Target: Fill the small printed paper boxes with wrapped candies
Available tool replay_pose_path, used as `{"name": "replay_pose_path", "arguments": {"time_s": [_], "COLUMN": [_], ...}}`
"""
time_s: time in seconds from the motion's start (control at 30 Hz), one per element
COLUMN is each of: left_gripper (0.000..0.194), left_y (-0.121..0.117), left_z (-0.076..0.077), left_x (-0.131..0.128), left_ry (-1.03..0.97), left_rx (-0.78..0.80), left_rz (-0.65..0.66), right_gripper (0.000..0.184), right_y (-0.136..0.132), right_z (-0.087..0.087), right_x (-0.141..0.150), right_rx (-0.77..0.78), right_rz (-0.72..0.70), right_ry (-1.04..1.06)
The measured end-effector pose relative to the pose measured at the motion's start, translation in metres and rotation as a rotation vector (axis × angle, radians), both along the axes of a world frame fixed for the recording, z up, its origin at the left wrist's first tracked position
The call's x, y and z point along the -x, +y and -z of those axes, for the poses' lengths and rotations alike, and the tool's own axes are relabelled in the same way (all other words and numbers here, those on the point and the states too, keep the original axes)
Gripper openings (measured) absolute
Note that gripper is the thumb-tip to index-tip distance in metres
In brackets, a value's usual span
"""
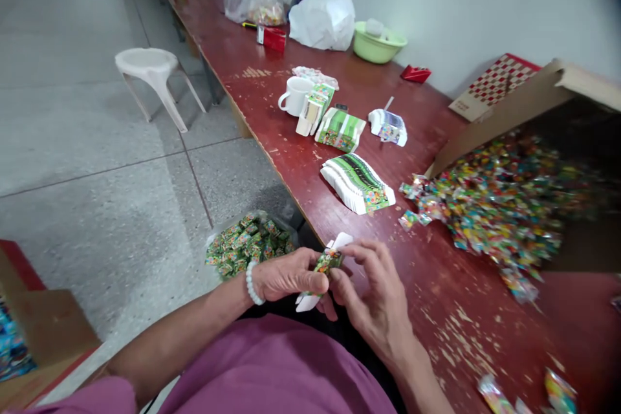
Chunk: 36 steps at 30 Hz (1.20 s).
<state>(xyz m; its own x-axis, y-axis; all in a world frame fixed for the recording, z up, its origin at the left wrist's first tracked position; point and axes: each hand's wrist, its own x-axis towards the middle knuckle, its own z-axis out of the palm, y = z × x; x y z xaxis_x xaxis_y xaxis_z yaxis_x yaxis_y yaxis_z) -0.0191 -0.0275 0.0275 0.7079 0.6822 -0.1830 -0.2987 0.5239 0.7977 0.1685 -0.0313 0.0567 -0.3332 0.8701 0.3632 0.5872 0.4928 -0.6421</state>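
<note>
A small green printed carton (328, 261) with white end flaps sticking out at both ends is held in front of my body. My left hand (291, 273), with a pale bead bracelet at the wrist, grips it between thumb and fingers. On its other side, my right hand (376, 284) pinches the carton near the upper flap with thumb and fingertips. Past my hands on the table lies a fanned stack of flat green cartons (356, 182). Below the table edge, a bag of folded green boxes (250, 246) stands at my left.
A tipped cardboard box (504, 116) spills wrapped candies (504, 200) onto the red table (422, 259) at right. Farther back are a white mug (295, 96), bundled green cartons (340, 129), a green bowl (378, 44) and plastic bags. A white stool (148, 63) stands on the floor.
</note>
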Motion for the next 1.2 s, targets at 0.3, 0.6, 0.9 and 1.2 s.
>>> {"name": "replay_pose_path", "arguments": {"time_s": [0.3,0.6,0.9,1.2], "left_gripper": [0.062,0.038,0.024,0.036], "left_y": [-0.006,-0.025,-0.037,-0.033], "left_z": [-0.012,-0.006,-0.009,-0.004], "left_x": [-0.014,-0.044,-0.066,-0.065], "left_ry": [0.122,0.191,0.27,0.484], "left_rx": [-0.069,0.095,0.04,-0.296], "left_rz": [0.199,0.315,-0.056,-0.314], "right_gripper": [0.005,0.019,0.042,0.031], "right_y": [-0.011,-0.037,-0.048,-0.041], "right_z": [-0.021,-0.009,0.031,0.036], "right_x": [-0.027,-0.058,-0.054,-0.052], "right_rx": [0.158,0.671,0.534,0.64], "right_rz": [-0.125,-0.277,0.181,0.178], "right_ry": [-0.01,0.267,0.547,0.641]}}
